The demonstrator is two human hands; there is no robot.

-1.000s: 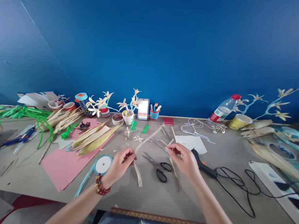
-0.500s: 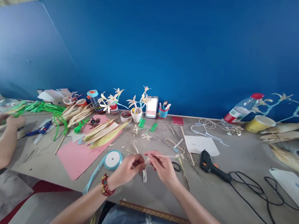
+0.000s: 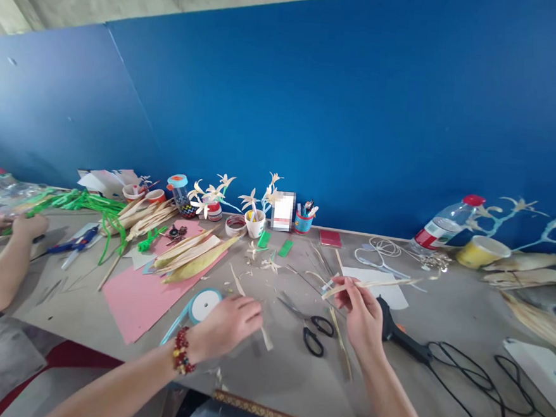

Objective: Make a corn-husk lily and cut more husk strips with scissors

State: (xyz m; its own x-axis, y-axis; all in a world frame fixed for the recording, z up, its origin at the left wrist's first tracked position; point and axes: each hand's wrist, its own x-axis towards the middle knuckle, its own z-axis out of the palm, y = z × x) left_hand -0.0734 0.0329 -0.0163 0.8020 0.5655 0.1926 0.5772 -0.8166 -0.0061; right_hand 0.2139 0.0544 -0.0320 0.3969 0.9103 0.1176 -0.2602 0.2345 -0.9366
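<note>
I have the right hand (image 3: pixel 362 310) pinched narrow on a long, pale, dry husk strip (image 3: pixel 382 282), raised above the bench (image 3: pixel 294 381) near the white paper sheet (image 3: pixel 398 296). My left hand (image 3: pixel 230 327) hangs loosely curled, palm down, over a second pale strip (image 3: pixel 267 340); I can't tell whether its fingers grip it. Black-handled scissors (image 3: pixel 314 342) lie between the hands.

Along the blue wall (image 3: pixel 313 109), I see a white paper cup (image 3: pixel 254 227) holding a slim white stick and something yellow, and a blue cup with red bands (image 3: pixel 304 223) full of pens. A shallow whitish bowl (image 3: pixel 235 232) looks reddish inside. Further right, a red-capped clear plastic bottle (image 3: pixel 439 232) leans near a yellow cup (image 3: pixel 482 252), contents unclear.
</note>
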